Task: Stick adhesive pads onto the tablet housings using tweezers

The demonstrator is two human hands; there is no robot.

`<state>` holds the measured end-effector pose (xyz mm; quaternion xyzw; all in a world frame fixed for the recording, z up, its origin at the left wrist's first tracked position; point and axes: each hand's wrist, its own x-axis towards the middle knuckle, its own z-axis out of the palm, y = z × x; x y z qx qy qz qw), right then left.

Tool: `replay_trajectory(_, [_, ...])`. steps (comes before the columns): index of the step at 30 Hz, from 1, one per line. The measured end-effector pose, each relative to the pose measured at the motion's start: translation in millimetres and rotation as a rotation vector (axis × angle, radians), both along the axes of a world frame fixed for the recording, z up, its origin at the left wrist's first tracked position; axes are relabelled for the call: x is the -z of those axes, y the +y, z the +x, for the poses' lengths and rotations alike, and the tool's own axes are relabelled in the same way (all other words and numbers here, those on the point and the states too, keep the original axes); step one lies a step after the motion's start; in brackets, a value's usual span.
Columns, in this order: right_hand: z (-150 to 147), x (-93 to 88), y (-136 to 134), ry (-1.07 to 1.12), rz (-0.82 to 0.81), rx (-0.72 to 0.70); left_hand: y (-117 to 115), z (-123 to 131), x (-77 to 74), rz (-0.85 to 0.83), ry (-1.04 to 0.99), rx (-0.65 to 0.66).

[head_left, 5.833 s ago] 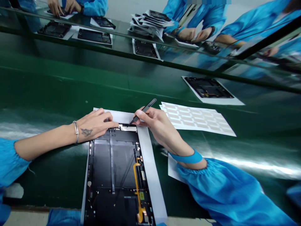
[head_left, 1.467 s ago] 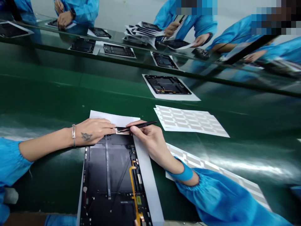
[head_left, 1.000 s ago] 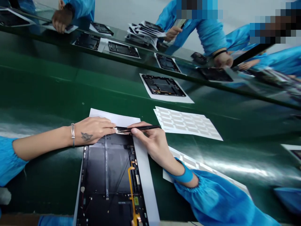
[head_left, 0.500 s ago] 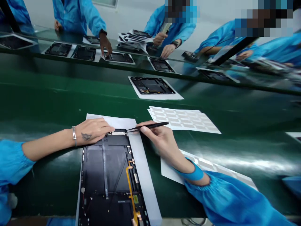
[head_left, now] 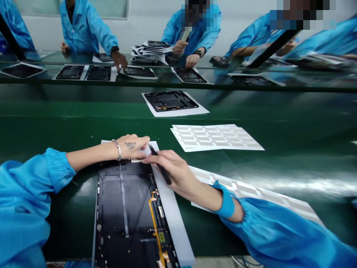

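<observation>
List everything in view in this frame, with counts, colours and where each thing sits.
open tablet chassis: one, black with yellow flex cable, on white paper, nearest the person
tweezers: one pair, black, in the right hand
label sheets: two, white, right of the chassis
second tablet chassis: one, black, on white paper beyond the label sheets
conveyor belt: one, dark green, beneath these
co-workers: several, blue smocks, across the bench
left hand: one, tattooed, silver bangle, over the chassis's top edge
right hand: one, gripping the tweezers
</observation>
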<state>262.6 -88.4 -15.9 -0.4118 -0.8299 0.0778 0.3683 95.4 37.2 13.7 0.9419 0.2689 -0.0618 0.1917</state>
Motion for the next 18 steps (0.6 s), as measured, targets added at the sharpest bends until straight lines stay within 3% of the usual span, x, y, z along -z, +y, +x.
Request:
replay_trajectory(5, [-10.5,13.1,5.8,-0.266,0.128,-0.071,3.6,-32.7,17.2,-0.210,-0.264,0.071])
replay_trajectory(11, [10.2,14.2,-5.0,-0.399,0.184,0.059,-7.0,-59.8,23.9,-0.153,-0.324,0.005])
replay_trajectory(18, [-0.3,-1.0,6.8,-0.153,-0.026,0.017,-10.9,-72.6,18.9,-0.212,-0.375,0.054])
